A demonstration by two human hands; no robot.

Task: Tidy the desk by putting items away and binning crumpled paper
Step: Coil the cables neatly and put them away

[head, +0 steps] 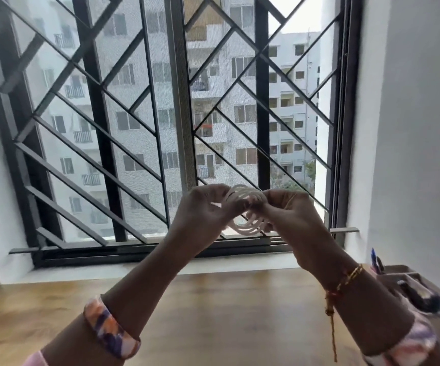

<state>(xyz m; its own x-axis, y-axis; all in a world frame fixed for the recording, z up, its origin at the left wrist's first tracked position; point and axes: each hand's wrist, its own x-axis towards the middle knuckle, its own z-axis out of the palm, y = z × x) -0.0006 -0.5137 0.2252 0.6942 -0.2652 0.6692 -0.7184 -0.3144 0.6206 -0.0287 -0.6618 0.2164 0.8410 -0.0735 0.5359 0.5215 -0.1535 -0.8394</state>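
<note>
At frame centre I see my left hand (pixel 205 207) and right hand (pixel 290 210) both gripping pale bangles (pixel 245 211) above the tabletop (pixel 213 313).

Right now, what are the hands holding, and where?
Both the left hand and right hand grip a stack of white rings, fingers on opposite sides of it.

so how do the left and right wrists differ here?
The left wrist wears one wide band patterned in orange, purple and white; the right wrist wears a thin gold chain plus a red and yellow thread with a dangling end. Both hands are raised over the desk, gripping the same white rings.
</note>
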